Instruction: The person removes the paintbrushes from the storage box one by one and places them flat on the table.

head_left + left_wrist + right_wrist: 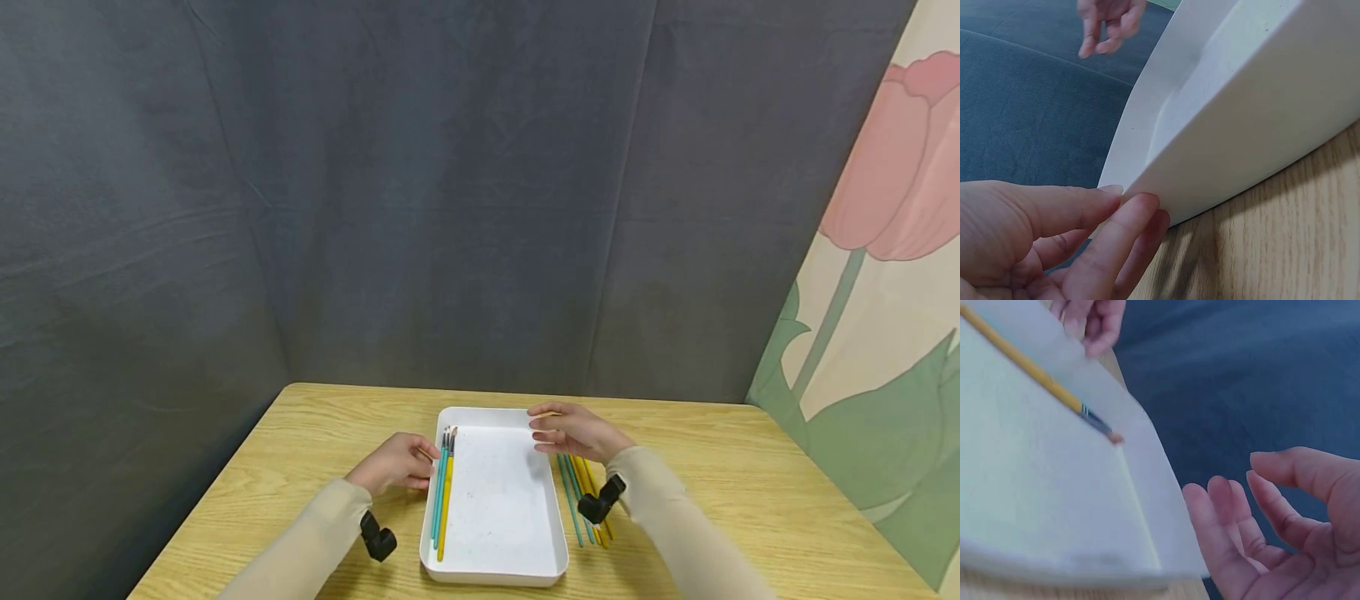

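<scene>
A white rectangular tray [501, 577] lies on the table, two teal paintbrushes [437, 500] and a yellow paintbrush [446, 518] along its left inner side. At the tray's left rim, my left hand [397, 462] has its thumb and fingertips close together; in the left wrist view they meet at the edge and appear to pinch it. My right hand [576, 430] hovers by the far right corner, fingers loosely curved and spread, thumb apart. In the right wrist view its fingertips [1194, 495] come close to the tray wall; whether they touch is unclear.
Several teal and yellow brushes [573, 504] lie on the table just right of the tray, partly under the right wrist. A dark curtain [465, 208] hangs behind the wooden table [712, 492]. A wall with a painted tulip [885, 167] stands at right.
</scene>
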### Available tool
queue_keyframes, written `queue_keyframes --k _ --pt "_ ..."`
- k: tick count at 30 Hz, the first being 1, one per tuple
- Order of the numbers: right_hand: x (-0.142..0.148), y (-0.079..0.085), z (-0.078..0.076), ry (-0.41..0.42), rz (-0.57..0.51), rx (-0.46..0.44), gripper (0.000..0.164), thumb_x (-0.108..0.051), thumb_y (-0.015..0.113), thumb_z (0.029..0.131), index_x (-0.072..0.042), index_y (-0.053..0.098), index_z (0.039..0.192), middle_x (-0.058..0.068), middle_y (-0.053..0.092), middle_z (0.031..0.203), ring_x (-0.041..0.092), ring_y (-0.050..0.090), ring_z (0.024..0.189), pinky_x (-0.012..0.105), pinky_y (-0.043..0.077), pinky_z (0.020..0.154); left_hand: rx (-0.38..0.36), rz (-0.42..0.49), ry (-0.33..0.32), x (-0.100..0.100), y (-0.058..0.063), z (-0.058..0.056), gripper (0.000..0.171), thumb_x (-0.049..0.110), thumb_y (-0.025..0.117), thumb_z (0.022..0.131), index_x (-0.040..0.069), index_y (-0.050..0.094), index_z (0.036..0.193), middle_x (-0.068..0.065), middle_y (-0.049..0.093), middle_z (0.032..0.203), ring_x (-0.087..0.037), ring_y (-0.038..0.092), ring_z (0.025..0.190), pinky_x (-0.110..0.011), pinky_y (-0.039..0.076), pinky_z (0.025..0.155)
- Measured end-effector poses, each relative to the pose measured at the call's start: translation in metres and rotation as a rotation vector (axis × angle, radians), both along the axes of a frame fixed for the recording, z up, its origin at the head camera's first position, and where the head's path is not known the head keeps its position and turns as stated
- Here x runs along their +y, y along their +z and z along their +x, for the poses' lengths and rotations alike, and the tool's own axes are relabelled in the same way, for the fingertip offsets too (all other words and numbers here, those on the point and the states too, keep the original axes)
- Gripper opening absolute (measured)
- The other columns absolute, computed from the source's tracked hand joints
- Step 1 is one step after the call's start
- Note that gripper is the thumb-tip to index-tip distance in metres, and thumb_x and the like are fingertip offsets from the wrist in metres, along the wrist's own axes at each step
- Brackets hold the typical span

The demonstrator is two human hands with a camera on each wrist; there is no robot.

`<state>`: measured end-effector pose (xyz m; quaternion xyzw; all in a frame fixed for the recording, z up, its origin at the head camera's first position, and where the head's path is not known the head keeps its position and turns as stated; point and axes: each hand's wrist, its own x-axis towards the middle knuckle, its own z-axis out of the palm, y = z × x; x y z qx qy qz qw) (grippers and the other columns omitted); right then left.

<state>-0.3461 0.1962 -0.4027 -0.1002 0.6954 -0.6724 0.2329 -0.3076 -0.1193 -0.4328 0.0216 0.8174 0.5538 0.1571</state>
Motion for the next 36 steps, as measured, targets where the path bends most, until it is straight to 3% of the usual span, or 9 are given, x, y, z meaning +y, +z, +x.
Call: queue_keyframes --k 12,17,27,36 --pt "-0.068 0.009 0.001 -0.04 0.051 -0.031 0.033 -0.001 0.055 0.095 0.007 0.049 0.127 0.013 0.056 0.108 0.024 0.063 0.097 0.039 0.057 0.086 0.015 0.012 -0.033 -0.002 -0.002 -0.001 0.02 -0.006 0.062 0.088 -0.007 0.059 0.108 -0.013 0.059 0.088 -0.018 0.062 0.072 -0.03 0.058 0.065" --pt "-0.095 0.0 0.005 -0.045 0.113 -0.052 0.027 0.001 0.056 0.093 0.006 0.054 0.12 0.02 0.058 0.112 0.023 0.065 0.091 0.04 0.058 0.084 0.016 0.029 -0.028 -0.002 -0.003 -0.002 0.021 -0.008 0.062 0.086 -0.008 0.06 0.107 -0.012 0.058 0.087 -0.018 0.062 0.072 -0.031 0.059 0.066" --pt "-0.129 -0.025 0.008 -0.074 0.234 -0.042 0.025 0.009 0.058 0.087 0.007 0.057 0.112 0.009 0.059 0.085 0.016 0.058 0.075 0.04 0.059 0.081 0.008 0.025 -0.021 -0.001 -0.002 0.0 0.022 -0.009 0.061 0.086 -0.009 0.059 0.108 -0.013 0.058 0.086 -0.018 0.062 0.071 -0.032 0.059 0.066" --pt "-0.143 -0.04 0.008 -0.109 0.304 -0.001 0.023 0.012 0.058 0.082 0.006 0.059 0.105 0.008 0.056 0.078 0.013 0.053 0.063 0.031 0.059 0.067 0.009 0.014 -0.032 -0.001 -0.004 -0.003 0.022 -0.008 0.062 0.087 -0.008 0.059 0.108 -0.015 0.06 0.089 -0.018 0.063 0.073 -0.032 0.059 0.067"
